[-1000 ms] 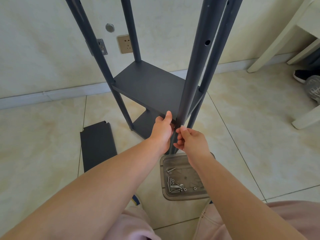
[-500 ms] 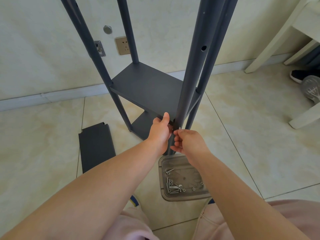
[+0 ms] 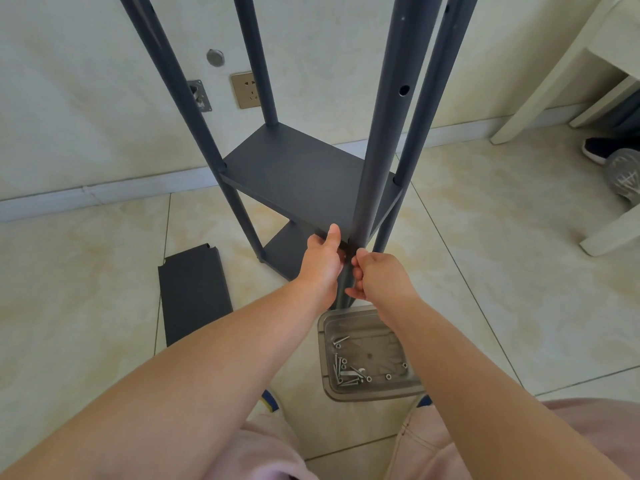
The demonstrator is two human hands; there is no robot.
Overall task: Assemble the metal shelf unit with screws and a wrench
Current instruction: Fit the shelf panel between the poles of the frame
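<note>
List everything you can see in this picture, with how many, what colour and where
Shelf unit: one, dark grey, four posts, standing on the floor by the wall.
Loose shelf panel: one, dark grey, flat on the floor, left of the unit.
Tray: one, clear grey, on the floor before the near post.
Screws: a heap, silver, in the tray.
Wall socket: one, beige, on the wall.
Metal bracket: one, silver, left of the socket.
White furniture legs: upper right.
Shoe: one, black, far right.
Left hand: grip on the shelf's front edge.
Right hand: fingers curled at the near post; what they pinch is hidden.
</note>
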